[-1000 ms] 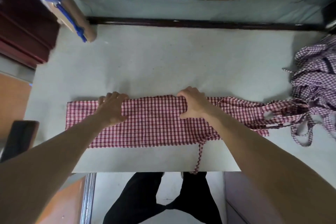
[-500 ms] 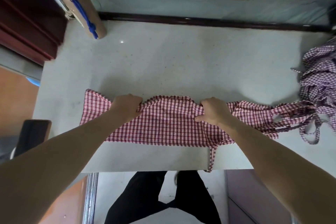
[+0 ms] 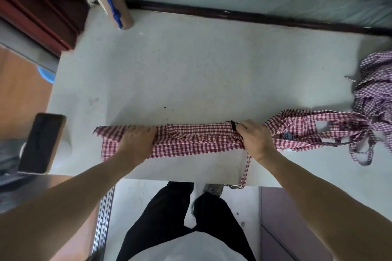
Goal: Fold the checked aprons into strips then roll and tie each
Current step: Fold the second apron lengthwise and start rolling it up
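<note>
A red checked apron (image 3: 197, 142) lies as a long, narrow band across the near part of the pale table (image 3: 191, 65). My left hand (image 3: 136, 143) grips its folded cloth toward the left end. My right hand (image 3: 255, 140) pinches the bunched cloth right of the middle, beside a small black piece on the far edge. The apron's bib and straps (image 3: 314, 131) trail off to the right. One tie strap (image 3: 246, 167) hangs over the table's front edge.
A heap of purple checked aprons (image 3: 376, 89) sits at the table's right edge, touching the red apron's straps. A dark phone (image 3: 41, 143) stands off the left side. A cardboard tube with a blue cord (image 3: 115, 6) leans at the back left. My legs stand below the front edge.
Both hands have drawn the apron's far edge toward me, folding it over. The band is narrower than before, and the cloth between my hands is wrinkled.
</note>
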The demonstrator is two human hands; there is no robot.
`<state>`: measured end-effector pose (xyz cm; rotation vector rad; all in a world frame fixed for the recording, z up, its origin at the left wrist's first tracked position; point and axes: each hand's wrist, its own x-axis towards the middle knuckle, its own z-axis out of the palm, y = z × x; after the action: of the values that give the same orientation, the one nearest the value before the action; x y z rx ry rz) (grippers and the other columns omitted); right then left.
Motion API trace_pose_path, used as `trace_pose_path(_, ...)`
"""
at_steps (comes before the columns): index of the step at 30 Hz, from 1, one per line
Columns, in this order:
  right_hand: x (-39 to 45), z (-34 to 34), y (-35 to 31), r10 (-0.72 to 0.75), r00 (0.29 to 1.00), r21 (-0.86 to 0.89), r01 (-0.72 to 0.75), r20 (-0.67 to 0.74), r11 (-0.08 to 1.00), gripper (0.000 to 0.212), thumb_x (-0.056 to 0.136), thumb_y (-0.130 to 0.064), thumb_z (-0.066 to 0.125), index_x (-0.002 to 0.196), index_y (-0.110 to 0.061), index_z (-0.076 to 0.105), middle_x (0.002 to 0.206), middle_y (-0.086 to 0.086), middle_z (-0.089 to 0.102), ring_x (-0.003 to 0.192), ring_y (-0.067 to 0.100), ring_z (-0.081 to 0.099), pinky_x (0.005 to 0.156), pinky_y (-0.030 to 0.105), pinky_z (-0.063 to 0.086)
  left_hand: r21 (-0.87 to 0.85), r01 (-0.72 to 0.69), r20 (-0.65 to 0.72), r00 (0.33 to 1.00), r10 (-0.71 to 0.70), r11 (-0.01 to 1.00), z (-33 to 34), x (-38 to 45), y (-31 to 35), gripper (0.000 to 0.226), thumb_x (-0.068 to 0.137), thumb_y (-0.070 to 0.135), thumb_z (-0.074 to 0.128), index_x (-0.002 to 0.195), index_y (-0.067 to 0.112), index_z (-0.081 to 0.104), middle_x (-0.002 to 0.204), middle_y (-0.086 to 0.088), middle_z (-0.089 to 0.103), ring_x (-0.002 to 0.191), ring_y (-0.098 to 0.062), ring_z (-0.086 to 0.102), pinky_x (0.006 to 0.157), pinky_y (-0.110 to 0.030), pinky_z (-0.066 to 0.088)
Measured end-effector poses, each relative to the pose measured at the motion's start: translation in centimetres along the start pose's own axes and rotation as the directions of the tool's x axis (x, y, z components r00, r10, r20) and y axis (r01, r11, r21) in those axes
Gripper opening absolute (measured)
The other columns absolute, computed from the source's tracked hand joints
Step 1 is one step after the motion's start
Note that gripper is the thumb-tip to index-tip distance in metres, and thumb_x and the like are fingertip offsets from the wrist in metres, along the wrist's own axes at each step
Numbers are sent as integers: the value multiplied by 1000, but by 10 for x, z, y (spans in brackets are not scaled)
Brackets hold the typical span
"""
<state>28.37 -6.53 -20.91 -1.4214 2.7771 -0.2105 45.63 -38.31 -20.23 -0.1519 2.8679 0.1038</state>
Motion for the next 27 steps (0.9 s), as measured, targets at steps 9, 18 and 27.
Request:
trace_pose_path(9, -12, -1, 1, 118, 935, -149, -71, 335, 986, 21, 65, -7, 83, 83, -7, 72, 76, 7, 67, 70, 28, 62, 60, 37, 52, 19, 15, -76, 997, -13, 1000, 17, -49, 0, 22, 60, 3, 76, 77, 5, 62, 85, -16, 58, 84, -36, 57, 74, -52, 50)
trace_pose_path(18, -5, -19, -6, 247, 752, -73, -258, 611, 963, 40, 78, -21, 73, 111, -6, 59, 114, 13, 56, 111, 32, 51, 93, 37, 43, -29, 158, 185, 971, -150, 987, 24, -69, 22, 37, 72, 39, 63, 95, 12, 56, 107, -11, 51, 105, -32, 48, 86, -55, 45)
trace_pose_path(27, -49, -36, 1, 202, 915, -34, -203, 350, 979, 43, 56, 12, 80, 56, -13, 45, 60, 1, 43, 57, 20, 43, 55, 28, 32, -40, 423, 278, 875, -396, 905, 22, -80, 31, 56, 86, 53, 56, 121, 11, 45, 128, -14, 39, 118, -31, 39, 99, -46, 41)
